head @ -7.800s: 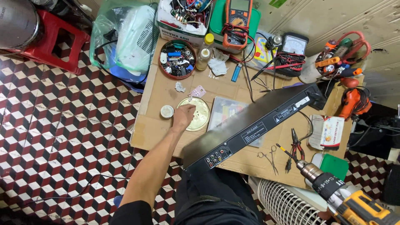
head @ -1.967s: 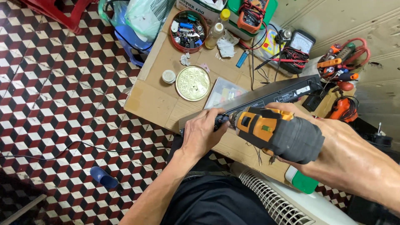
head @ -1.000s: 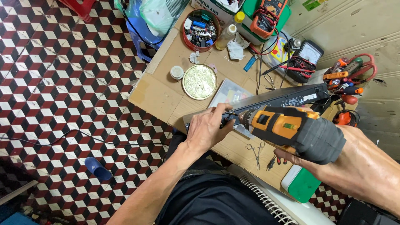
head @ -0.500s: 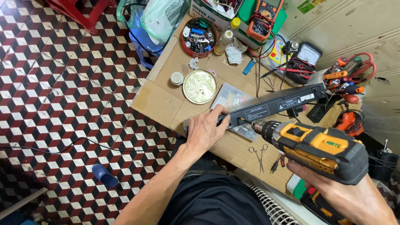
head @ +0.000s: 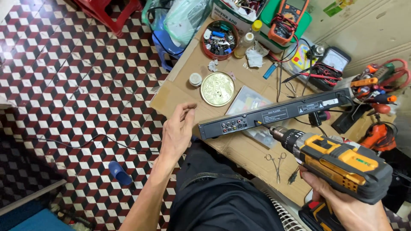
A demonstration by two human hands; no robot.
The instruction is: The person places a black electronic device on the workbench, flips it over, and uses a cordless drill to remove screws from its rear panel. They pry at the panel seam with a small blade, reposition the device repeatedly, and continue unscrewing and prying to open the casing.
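Left hand (head: 177, 130) lifted off black player (head: 274, 115), now loose, fingers pinched, holding nothing visible. Right hand (head: 342, 203) grips yellow drill (head: 338, 164); bit at player's rear panel, frame centre. Scissors (head: 276, 164) below.

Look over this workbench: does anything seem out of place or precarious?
The black player stands tipped on its long edge with nothing bracing it; the left hand is off it. The right hand holds the cordless drill at its rear panel.

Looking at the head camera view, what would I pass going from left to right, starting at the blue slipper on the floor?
Blue slipper → left hand → round gold lid → small scissors → yellow cordless drill in the right hand → orange tool at the far right.
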